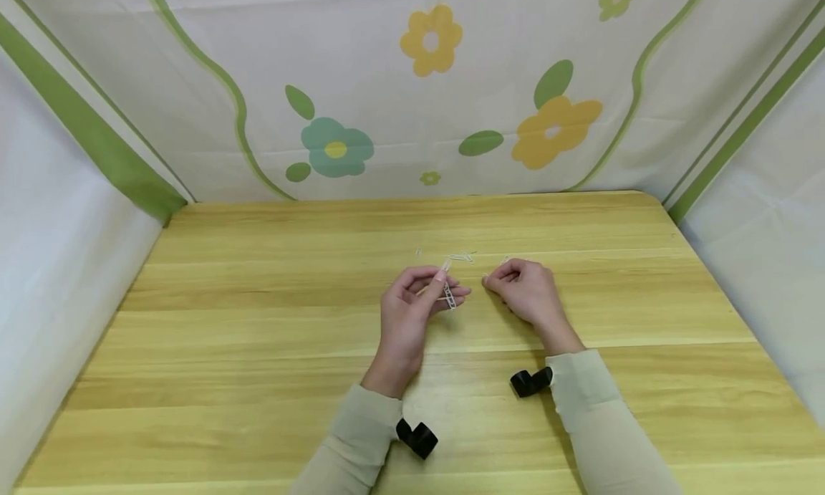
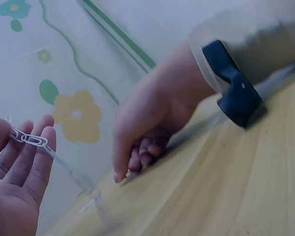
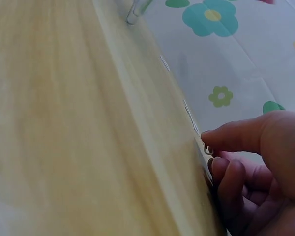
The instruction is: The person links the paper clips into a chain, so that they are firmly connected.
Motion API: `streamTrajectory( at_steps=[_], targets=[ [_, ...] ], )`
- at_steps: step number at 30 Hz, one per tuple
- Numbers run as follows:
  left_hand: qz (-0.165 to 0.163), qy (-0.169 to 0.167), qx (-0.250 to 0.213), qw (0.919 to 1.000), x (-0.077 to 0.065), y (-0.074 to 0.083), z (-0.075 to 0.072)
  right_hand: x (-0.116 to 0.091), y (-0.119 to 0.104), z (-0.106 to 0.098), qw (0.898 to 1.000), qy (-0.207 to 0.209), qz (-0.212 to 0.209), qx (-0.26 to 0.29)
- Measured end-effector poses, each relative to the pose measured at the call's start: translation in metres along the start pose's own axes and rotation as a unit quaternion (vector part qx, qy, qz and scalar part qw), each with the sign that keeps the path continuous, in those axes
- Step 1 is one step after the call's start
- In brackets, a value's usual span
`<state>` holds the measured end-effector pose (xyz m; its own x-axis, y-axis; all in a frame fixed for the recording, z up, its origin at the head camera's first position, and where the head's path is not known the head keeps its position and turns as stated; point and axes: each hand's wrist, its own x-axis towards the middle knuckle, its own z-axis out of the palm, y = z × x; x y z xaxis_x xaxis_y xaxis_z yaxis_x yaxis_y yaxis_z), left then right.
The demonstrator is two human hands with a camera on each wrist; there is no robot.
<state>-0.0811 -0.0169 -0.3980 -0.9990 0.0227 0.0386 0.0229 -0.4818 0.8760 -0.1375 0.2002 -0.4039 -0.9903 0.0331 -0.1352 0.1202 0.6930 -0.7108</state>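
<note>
Between thumb and fingers, my left hand (image 1: 404, 312) grips a chain of linked white paper clips (image 1: 450, 296), held up above the table. In the left wrist view the chain (image 2: 34, 140) crosses the fingers, and its lower end hangs blurred past them. My right hand (image 1: 530, 294) is low at the tabletop, to the right of the chain. The right wrist view shows a single paper clip (image 3: 208, 149) pinched at the tips of its thumb and forefinger, apart from the chain. Its other fingers are curled in.
Several loose paper clips (image 1: 460, 256) lie on the wooden table (image 1: 258, 337) just beyond the hands, and a small one (image 1: 418, 251) lies to their left. A flowered curtain (image 1: 387, 72) rises behind the table's far edge. Each wrist wears a black camera (image 1: 422, 440).
</note>
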Motion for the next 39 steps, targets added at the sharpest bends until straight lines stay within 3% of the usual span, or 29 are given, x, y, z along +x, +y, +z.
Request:
streamTrajectory(
  at_steps=[3,6,10,15,20,26,31,36,39],
  targets=[
    [0.000,0.027,-0.021,0.9994,0.002,0.003,-0.006,0.000,0.002,0.000,1.000,-0.002,0.003,0.020],
    [-0.016,0.093,-0.035,0.9949,0.005,0.001,-0.018,0.001,0.004,0.001,0.999,0.000,0.003,0.033],
    [-0.034,0.137,-0.018,0.9898,0.009,-0.003,-0.029,0.001,0.006,0.002,0.999,0.001,0.001,0.038],
    [-0.027,0.136,-0.010,0.9904,0.011,-0.003,-0.033,0.002,0.006,0.004,0.999,-0.001,0.000,0.052],
    [-0.022,0.155,-0.003,0.9877,0.012,-0.002,-0.037,0.003,0.008,0.005,0.993,-0.005,0.008,0.119],
    [-0.009,0.163,0.007,0.9866,0.013,-0.001,-0.041,0.005,0.008,0.008,0.972,-0.019,0.000,0.233],
    [-0.010,0.161,-0.010,0.9869,0.012,0.002,-0.037,0.003,0.005,0.010,0.955,-0.041,-0.025,0.292],
    [0.028,0.123,-0.017,0.9919,0.007,0.018,-0.024,0.001,0.001,0.012,0.936,-0.063,-0.037,0.343],
    [0.052,0.102,-0.014,0.9933,0.004,0.027,-0.017,0.000,0.001,0.013,0.931,-0.069,-0.041,0.356]
  ],
)
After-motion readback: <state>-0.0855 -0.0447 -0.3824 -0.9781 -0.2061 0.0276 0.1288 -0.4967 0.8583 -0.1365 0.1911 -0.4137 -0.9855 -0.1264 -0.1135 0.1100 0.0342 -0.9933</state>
